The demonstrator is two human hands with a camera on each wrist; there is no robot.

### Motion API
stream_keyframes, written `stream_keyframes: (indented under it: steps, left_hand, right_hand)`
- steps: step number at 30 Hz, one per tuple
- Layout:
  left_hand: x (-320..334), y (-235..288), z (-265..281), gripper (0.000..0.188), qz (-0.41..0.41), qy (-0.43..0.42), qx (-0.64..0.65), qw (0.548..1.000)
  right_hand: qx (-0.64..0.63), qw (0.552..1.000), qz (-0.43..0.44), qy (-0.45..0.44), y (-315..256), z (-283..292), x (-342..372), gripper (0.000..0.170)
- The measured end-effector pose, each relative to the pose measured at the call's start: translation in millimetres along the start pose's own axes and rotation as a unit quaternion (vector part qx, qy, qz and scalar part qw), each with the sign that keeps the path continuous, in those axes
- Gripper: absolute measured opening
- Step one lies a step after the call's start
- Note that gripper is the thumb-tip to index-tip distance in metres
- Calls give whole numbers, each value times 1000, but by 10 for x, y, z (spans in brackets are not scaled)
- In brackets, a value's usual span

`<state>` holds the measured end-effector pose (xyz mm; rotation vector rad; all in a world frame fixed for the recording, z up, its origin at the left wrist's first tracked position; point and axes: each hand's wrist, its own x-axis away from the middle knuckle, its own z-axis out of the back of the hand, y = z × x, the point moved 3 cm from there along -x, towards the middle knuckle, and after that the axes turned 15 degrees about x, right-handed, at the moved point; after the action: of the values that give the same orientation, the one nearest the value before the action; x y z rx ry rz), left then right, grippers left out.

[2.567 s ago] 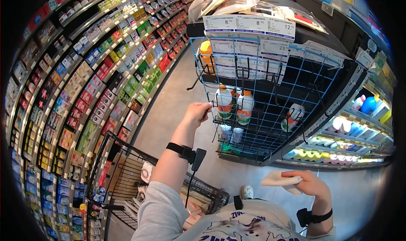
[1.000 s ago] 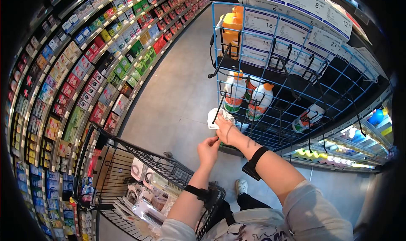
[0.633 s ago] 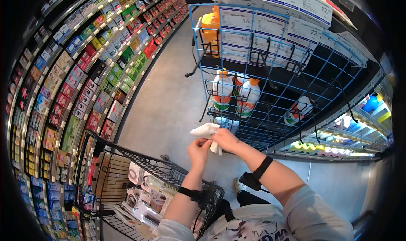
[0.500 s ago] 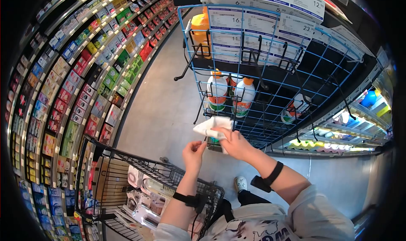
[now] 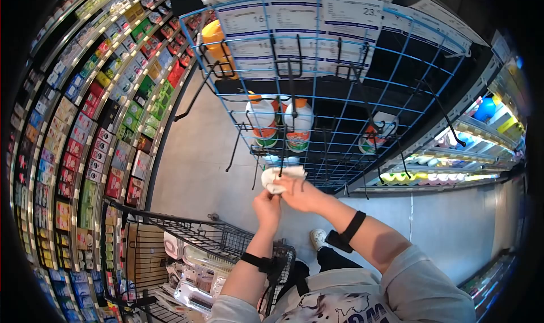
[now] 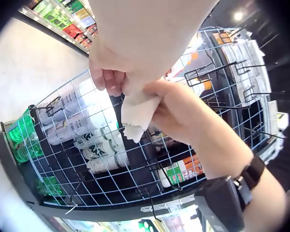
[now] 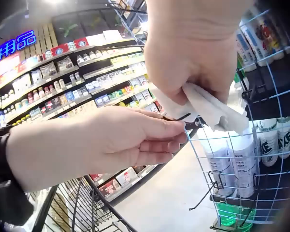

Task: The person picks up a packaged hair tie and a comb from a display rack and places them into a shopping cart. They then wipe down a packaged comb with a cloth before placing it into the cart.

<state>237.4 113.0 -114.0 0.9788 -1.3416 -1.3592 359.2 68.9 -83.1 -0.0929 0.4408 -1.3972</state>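
My right hand (image 5: 300, 194) holds a crumpled white cloth (image 5: 273, 179) at the lower left edge of a blue wire rack (image 5: 317, 79). Close beside it is my left hand (image 5: 267, 211); in the right wrist view its thumb and forefinger pinch the tip of a thin black hook (image 7: 186, 117). The cloth (image 7: 213, 110) hangs bunched from my right fingers over the rack's edge in that view. Seen from the left wrist, the cloth (image 6: 137, 113) hangs between both hands in front of the mesh. My right fingertips are partly hidden in its folds.
Several black hooks jut from the mesh. Behind it stand white bottles with orange caps (image 5: 298, 124) and price labels (image 5: 243, 25). A black shopping cart (image 5: 187, 232) with packaged goods stands at my left, beyond it long product shelves (image 5: 85, 136). Lit shelves (image 5: 442, 167) run along the right.
My right hand has brought the cloth from low on the right up to the rack's left edge, beside my left hand. The cloth has been shifted and bunched between the hands.
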Motion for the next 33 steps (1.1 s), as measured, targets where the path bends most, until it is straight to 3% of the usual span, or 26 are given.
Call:
stream_keyframes:
  steps: [2, 3, 4, 5, 7, 9, 11, 12, 14, 15, 16, 18, 23, 25, 29, 30, 31, 32, 33]
  left_hand:
    - [13, -20, 29, 12, -6, 11, -56, 998]
    - [21, -45, 18, 12, -6, 7, -57, 998]
    - [26, -61, 11, 14, -2, 3, -3, 1000]
    - [24, -77, 4, 17, 2, -2, 50, 999]
    - [46, -163, -4, 21, 26, -24, 25, 999]
    - [115, -200, -63, 25, 54, -43, 0, 998]
    - [271, -98, -328, 31, 44, -132, 13, 990]
    - [321, -61, -438, 33, 17, -138, 10, 990]
    - [340, 68, -573, 32, 18, -146, -19, 989]
    - [344, 99, -636, 31, 20, -152, -48, 987]
    - [360, 110, -693, 26, -24, -122, 37, 992]
    - [350, 51, -727, 24, -23, -122, 10, 992]
    - [426, 87, -751, 16, -51, -118, -43, 991]
    - [462, 93, -701, 19, -32, -120, -22, 992]
    - [470, 139, -638, 18, 28, -116, -74, 990]
    - [475, 136, -639, 18, 10, -128, -55, 990]
    - [482, 131, -635, 18, -8, -140, -35, 989]
    - [493, 113, -617, 18, -9, -144, -34, 989]
    - [518, 94, -606, 19, -34, -173, -102, 979]
  right_hand:
    - [33, 999, 8, 7, -108, 235, 70, 33]
    - [-108, 982, -113, -105, -125, 512, 30, 34]
    - [-245, 918, -229, -210, -155, 672, 55, 34]
    - [-247, 918, -232, -207, -160, 782, 105, 34]
    - [-175, 960, -206, -75, -48, 1022, 245, 37]
    - [-137, 981, -106, 91, 68, 1115, 304, 44]
    - [100, 986, 6, 130, 320, 819, 331, 44]
    - [100, 986, 5, 130, 399, 690, 331, 44]
    - [120, 990, -70, 4, 509, 444, 273, 44]
    - [119, 990, -74, 5, 494, 460, 246, 44]
    - [98, 992, -66, -46, 466, 486, 211, 47]
    - [104, 976, -45, -184, 414, 593, 128, 51]
    - [130, 958, 5, -254, 323, 541, 252, 48]
    - [-2, 986, -104, -130, 319, 474, 348, 47]
    - [-50, 971, -146, -181, 183, 600, 463, 46]
    - [-75, 977, -153, -126, 122, 749, 486, 36]
    - [-73, 977, -156, -124, 129, 819, 520, 36]
    - [-228, 937, -229, -134, 180, 846, 594, 35]
    - [-376, 867, -295, -139, 204, 872, 678, 34]
